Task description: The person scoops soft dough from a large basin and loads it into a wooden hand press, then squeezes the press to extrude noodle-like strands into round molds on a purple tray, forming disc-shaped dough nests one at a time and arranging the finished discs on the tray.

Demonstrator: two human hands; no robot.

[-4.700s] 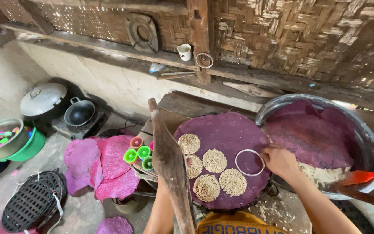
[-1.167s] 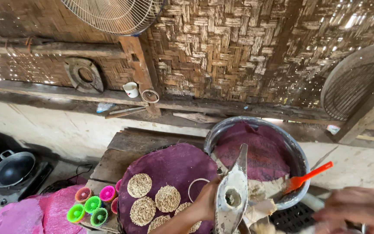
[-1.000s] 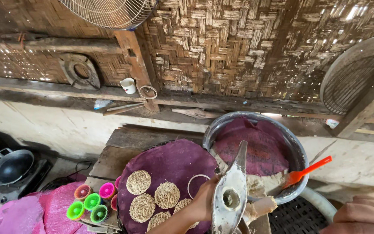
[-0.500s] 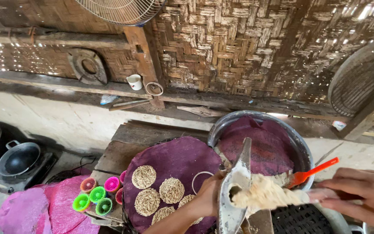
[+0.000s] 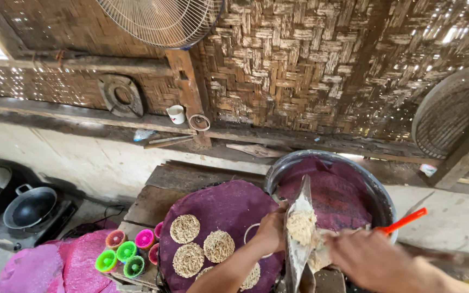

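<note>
Purple cloth (image 5: 229, 209) spread over a round tray on the wooden worktop (image 5: 153, 203), carrying flat noodle rounds (image 5: 185, 228) side by side near its left and lower part, with a thin ring (image 5: 252, 239) lying to their right. Left hand (image 5: 271, 232) closed around the lower part of a long, pointed metal scoop (image 5: 298, 228), held upright and tilted slightly, smeared pale, with a clump of noodles (image 5: 302, 225) sitting on its face. Right hand (image 5: 373, 259) blurred at the lower right, fingers curled against the scoop's right edge and touching the pale mass there; how tightly closed, cannot tell. Just behind both hands, a big metal basin (image 5: 378, 187) lined with more purple cloth, an orange handle (image 5: 404, 221) sticking out over its right rim. Left of the tray, small bright cups (image 5: 127, 252) in green, pink and orange clustered at the worktop's edge, pink cloths (image 5: 55, 266) lower still. Further left, on the floor, a black wok (image 5: 30, 207). Woven bamboo wall (image 5: 310, 70) behind, with a white mug (image 5: 176, 114) on its ledge and a fan (image 5: 161, 21) above.
</note>
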